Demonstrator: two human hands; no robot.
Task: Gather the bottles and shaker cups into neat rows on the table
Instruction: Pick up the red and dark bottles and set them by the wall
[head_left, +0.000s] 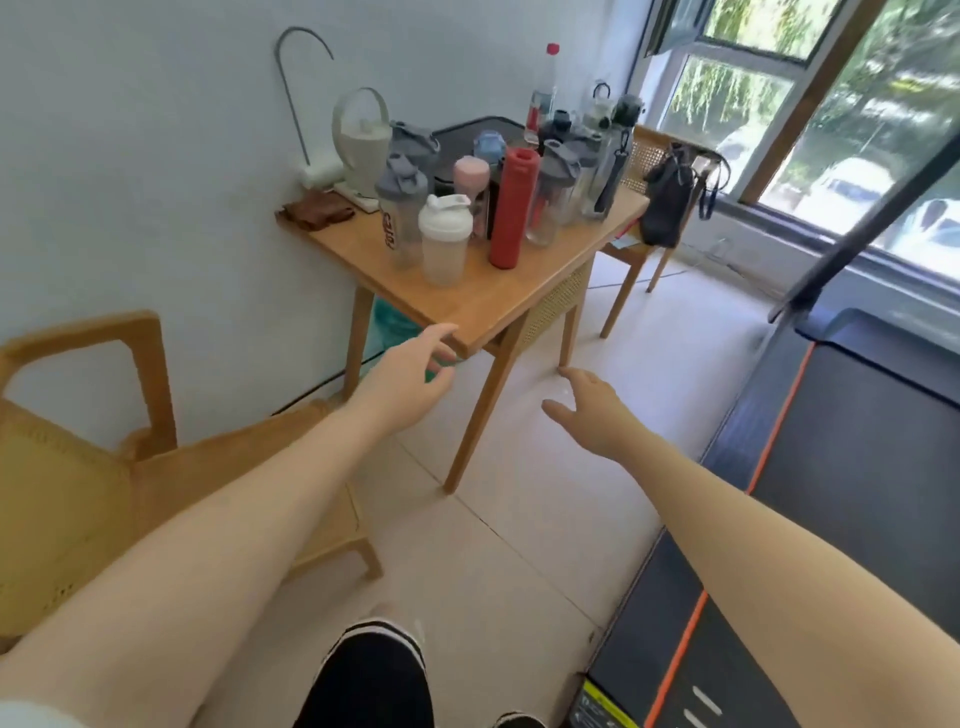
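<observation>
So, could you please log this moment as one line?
left hand: open, near table corner | right hand: open, empty | bottles: clustered, untouched

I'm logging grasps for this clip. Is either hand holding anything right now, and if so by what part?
Nothing is held. The left hand is open near the table corner; the right hand is open over the floor.

1. The rear bottles (597, 150) overlap, so their count and shapes stay unclear.
2. The dark tray (467, 132) is mostly hidden behind the shaker cups (415, 208).
3. The left hand (410, 371) is motion-blurred; whether it touches the tabletop (467, 296) corner cannot be told.
</observation>
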